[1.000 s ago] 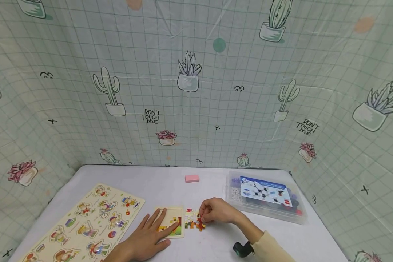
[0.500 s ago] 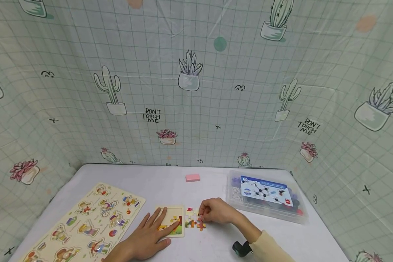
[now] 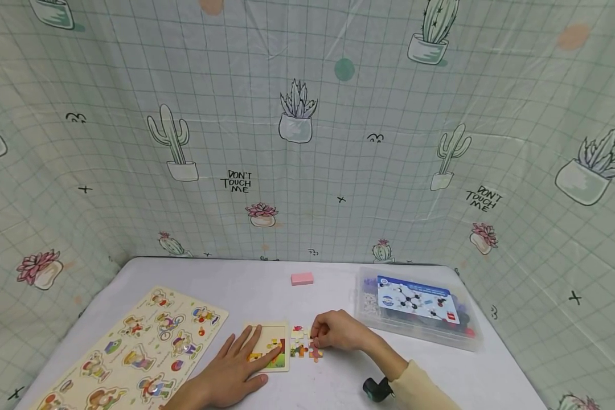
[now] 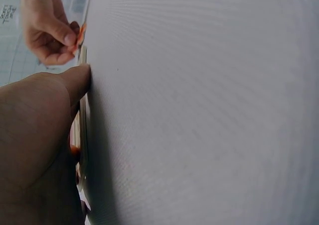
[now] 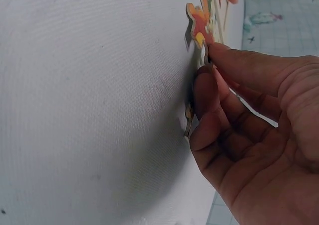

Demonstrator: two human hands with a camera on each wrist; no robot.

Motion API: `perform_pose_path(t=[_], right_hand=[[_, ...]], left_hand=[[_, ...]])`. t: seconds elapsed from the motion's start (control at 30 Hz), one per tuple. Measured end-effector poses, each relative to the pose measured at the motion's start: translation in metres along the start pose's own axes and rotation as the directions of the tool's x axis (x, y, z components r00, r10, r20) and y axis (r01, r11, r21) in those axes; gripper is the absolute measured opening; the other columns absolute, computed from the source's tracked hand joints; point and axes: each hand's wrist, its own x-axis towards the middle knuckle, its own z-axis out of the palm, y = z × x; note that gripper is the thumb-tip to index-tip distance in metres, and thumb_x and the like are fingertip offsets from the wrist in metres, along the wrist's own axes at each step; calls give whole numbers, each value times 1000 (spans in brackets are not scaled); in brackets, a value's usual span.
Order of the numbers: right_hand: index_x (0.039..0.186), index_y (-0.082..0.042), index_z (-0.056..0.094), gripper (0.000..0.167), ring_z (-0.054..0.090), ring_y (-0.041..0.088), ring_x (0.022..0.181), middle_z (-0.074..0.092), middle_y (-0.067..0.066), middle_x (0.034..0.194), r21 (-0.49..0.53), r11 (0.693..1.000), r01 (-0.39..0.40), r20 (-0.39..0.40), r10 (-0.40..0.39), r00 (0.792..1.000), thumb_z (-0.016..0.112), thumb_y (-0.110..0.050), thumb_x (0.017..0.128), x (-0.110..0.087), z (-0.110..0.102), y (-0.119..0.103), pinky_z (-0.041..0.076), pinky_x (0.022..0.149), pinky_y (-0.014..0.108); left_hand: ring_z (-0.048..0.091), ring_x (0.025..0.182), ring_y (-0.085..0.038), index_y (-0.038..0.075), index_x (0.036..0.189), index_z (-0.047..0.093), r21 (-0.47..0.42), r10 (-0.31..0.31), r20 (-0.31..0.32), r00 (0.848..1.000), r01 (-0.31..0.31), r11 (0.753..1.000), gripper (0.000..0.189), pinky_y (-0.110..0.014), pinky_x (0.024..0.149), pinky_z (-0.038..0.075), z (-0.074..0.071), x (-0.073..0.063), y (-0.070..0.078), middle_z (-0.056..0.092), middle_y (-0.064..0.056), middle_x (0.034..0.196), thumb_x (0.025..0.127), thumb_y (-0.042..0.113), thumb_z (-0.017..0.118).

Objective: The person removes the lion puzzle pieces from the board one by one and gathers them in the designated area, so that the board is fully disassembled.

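My left hand (image 3: 234, 367) lies with fingers spread across a small wooden puzzle tray (image 3: 286, 364). Several jigsaw pieces with a yellow, red and green picture fill the tray's lower and right parts, partly under the fingers. Just right of the tray, loose jigsaw pieces (image 3: 299, 349) lie close together on the white table. Over their right side, my right hand (image 3: 340, 331) pinches a red and orange jigsaw piece (image 5: 199, 26) between thumb and fingers. Its far end is covered by the fingertips. In the left wrist view, the left thumb (image 4: 79, 83) rests at the tray's edge.
At the left lies a large wooden board (image 3: 133, 347) with cartoon figures. A pink block (image 3: 302, 279) sits towards the back. A clear plastic case (image 3: 417, 310) with a blue-and-white label stands at the right, and a black object (image 3: 377, 390) lies by the right forearm.
The jigsaw piece in my right hand has tipped slightly, and its face now looks paler and flatter. My left hand has stayed on the tray.
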Motion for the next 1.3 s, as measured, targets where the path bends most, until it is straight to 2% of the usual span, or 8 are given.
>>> perform_pose_path(t=[0.3,0.67,1.07,1.3], right_hand=[[87,-15,68,13,50,4,63,58,-9,69,-20,1000,8,-25,-9,1000,80,-9,85,-1,2,-4,42,62,22],[87,-14,68,13,49,4,63,57,-9,68,-42,999,3,-43,-4,999,81,-11,84,0,3,-5,41,61,22],[87,-14,68,13,49,3,62,56,-10,68,-53,999,-1,-45,-2,999,81,-10,85,0,4,-6,41,61,22],[88,-14,69,9,50,5,64,57,-9,70,-32,999,0,-31,-1,1000,77,-9,88,1,4,-5,41,61,22]], left_hand=[[4,154,-40,51,154,31,4,-1,-4,1000,1,1000,52,-65,117,5,1,1,0,11,-17,168,103,59,39],[3,155,-39,52,154,30,17,-15,4,1000,15,1000,52,-64,118,4,3,2,-3,9,-16,169,103,58,40],[4,154,-41,51,154,30,18,-3,-5,1000,3,1000,52,-65,118,6,4,1,-3,11,-17,168,103,60,37],[5,154,-42,50,154,31,14,15,-23,1000,-15,1000,52,-65,117,6,5,1,-3,11,-17,168,103,60,37]])
